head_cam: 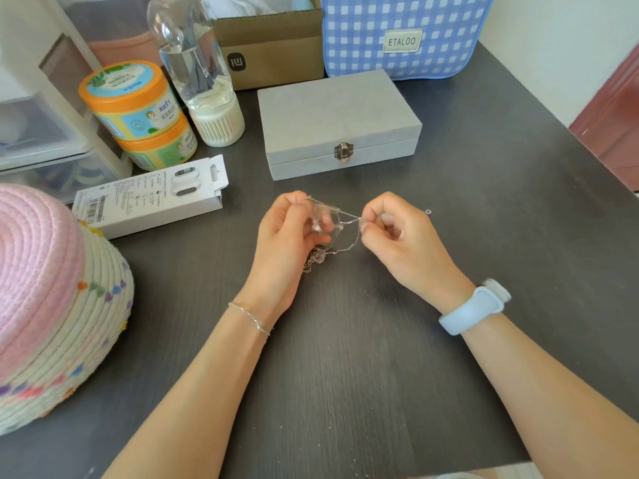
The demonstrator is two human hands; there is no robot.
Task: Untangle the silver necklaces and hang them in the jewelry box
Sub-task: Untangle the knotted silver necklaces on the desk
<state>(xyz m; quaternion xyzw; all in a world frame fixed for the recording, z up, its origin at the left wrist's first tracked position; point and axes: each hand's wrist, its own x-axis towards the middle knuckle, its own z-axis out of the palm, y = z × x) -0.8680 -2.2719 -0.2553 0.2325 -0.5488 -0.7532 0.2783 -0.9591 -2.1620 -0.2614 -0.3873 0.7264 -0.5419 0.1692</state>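
both hands pinch the thin tangled silver necklace chains: left hand holds the knot, right hand draws a strand taut above the dark table. they look light, limp, snag-prone; best gripped beside the knot. grey flocked jewelry box sits latched beyond.

Both forearms reach in from the lower edge, bare and angled toward each other. Left hand is up, palm turned inward, fingers curled with the tips drawn together in a pinching grip. Right hand sits level with it, just beside, knuckles up, thumb and forefinger pressed tight, the other fingers folded into the palm. Wrists are raised, hands close but apart.
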